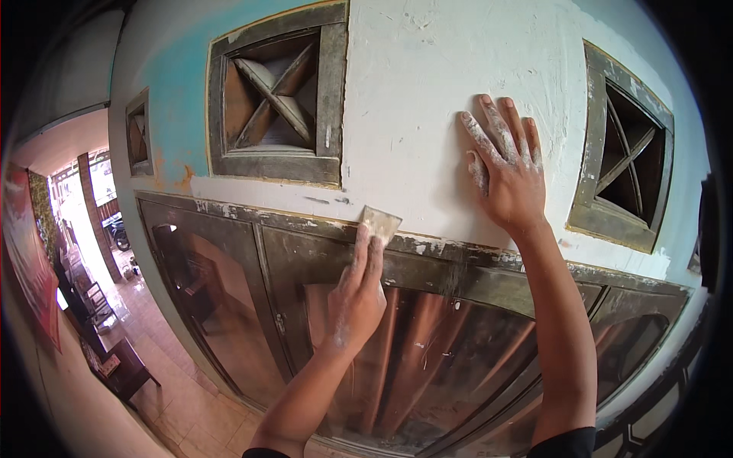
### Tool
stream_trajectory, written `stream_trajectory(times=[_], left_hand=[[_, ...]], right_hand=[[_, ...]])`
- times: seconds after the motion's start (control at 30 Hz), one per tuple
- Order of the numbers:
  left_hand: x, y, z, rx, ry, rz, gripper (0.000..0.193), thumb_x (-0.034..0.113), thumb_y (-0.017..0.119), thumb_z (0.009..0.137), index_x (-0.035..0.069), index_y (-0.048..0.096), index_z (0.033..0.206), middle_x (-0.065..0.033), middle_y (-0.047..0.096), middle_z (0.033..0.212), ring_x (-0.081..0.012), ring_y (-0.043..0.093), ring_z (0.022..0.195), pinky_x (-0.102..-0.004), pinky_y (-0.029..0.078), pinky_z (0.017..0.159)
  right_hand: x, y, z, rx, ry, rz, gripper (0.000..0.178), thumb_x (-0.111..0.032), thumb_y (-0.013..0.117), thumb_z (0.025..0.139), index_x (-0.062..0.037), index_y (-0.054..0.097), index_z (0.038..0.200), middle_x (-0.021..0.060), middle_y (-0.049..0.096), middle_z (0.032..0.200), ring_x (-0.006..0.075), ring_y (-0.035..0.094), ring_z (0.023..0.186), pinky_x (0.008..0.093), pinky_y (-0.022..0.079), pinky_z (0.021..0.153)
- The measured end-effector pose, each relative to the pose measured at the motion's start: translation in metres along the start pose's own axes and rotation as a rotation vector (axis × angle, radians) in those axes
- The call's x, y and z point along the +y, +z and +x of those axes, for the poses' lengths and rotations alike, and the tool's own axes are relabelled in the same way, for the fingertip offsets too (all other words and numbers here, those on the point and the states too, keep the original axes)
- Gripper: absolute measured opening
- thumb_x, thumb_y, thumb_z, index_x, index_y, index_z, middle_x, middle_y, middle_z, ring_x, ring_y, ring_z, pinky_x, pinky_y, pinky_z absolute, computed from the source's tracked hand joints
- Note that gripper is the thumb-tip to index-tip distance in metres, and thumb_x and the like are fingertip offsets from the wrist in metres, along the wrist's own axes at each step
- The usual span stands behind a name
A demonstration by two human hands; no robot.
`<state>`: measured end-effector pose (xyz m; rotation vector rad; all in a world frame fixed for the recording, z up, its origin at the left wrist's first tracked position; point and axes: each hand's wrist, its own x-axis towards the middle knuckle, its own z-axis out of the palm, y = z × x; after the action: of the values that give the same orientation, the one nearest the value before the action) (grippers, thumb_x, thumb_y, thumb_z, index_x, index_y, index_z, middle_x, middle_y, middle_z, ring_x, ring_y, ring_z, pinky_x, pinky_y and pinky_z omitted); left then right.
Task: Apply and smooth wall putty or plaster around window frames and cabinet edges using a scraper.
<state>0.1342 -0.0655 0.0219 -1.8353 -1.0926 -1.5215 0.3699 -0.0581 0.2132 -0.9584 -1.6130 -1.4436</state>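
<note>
My left hand (pixel 359 294) is closed around a putty knife, two fingers stretched along its back. The flat, whitish blade of the putty knife (pixel 383 223) touches the lower edge of the white wall, just above the dark wooden window frame (pixel 405 267). Higher up on the right, my right hand (pixel 508 172) lies with fingers spread against the white-coated wall (pixel 412 99). White, powdery smears cover the fingers of both hands. The handle of the knife is hidden in my palm.
Wooden vents with crossed slats sit on both sides, a left vent (pixel 332 99) and a right vent (pixel 588 214). Turquoise paint (pixel 175 91) shows at left. Glass panes with curtains (pixel 427 343) fill the frame below. A dark table (pixel 126 370) stands on the tiled floor (pixel 206 420).
</note>
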Motion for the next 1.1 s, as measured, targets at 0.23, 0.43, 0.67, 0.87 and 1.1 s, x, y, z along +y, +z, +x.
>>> stream_trajectory(times=[0.23,0.43,0.67,0.87,1.1], left_hand=[[-0.007,-0.005,0.025,-0.062,-0.035,-0.166,0.073,-0.014,0.057,0.086,0.001,0.048,0.156,-0.0160,0.040,0.169,-0.0399,0.059,0.136,-0.0428,0.059,0.102],[-0.007,0.006,0.029,-0.004,0.000,-0.223,0.074,-0.011,0.055,0.087,0.003,0.044,0.160,-0.0178,0.040,0.168,-0.0405,0.057,0.139,-0.0437,0.059,0.104],[-0.010,0.004,0.017,0.021,0.059,-0.108,0.081,-0.013,0.054,0.081,0.001,0.041,0.160,-0.0166,0.038,0.170,-0.0416,0.068,0.121,-0.0427,0.064,0.088],[-0.011,0.007,0.036,0.025,0.062,-0.063,0.086,-0.012,0.055,0.080,0.002,0.037,0.163,-0.0175,0.033,0.172,-0.0406,0.071,0.109,-0.0443,0.064,0.082],[-0.016,0.009,0.039,0.022,0.052,-0.036,0.088,-0.012,0.055,0.079,0.003,0.035,0.163,-0.0161,0.033,0.172,-0.0397,0.072,0.100,-0.0445,0.064,0.076]], right_hand=[[-0.002,0.001,-0.001,-0.040,-0.008,-0.078,0.058,-0.031,0.053,0.106,-0.0273,0.047,0.163,0.0051,0.032,0.175,0.0321,0.022,0.164,0.0551,0.014,0.132],[-0.002,0.002,-0.003,-0.037,-0.009,-0.144,0.060,-0.038,0.052,0.107,-0.0284,0.043,0.165,0.0038,0.030,0.176,0.0313,0.021,0.164,0.0555,0.013,0.133],[-0.001,0.005,-0.005,-0.045,0.004,-0.138,0.059,-0.039,0.052,0.107,-0.0294,0.045,0.164,0.0034,0.030,0.176,0.0306,0.021,0.164,0.0548,0.013,0.133],[-0.002,0.001,-0.004,-0.033,0.017,-0.135,0.057,-0.041,0.052,0.108,-0.0310,0.045,0.164,0.0023,0.033,0.175,0.0296,0.022,0.164,0.0540,0.013,0.133],[-0.006,0.002,-0.004,-0.013,0.017,-0.134,0.056,-0.040,0.053,0.108,-0.0302,0.047,0.162,0.0020,0.034,0.174,0.0300,0.025,0.163,0.0535,0.014,0.133]])
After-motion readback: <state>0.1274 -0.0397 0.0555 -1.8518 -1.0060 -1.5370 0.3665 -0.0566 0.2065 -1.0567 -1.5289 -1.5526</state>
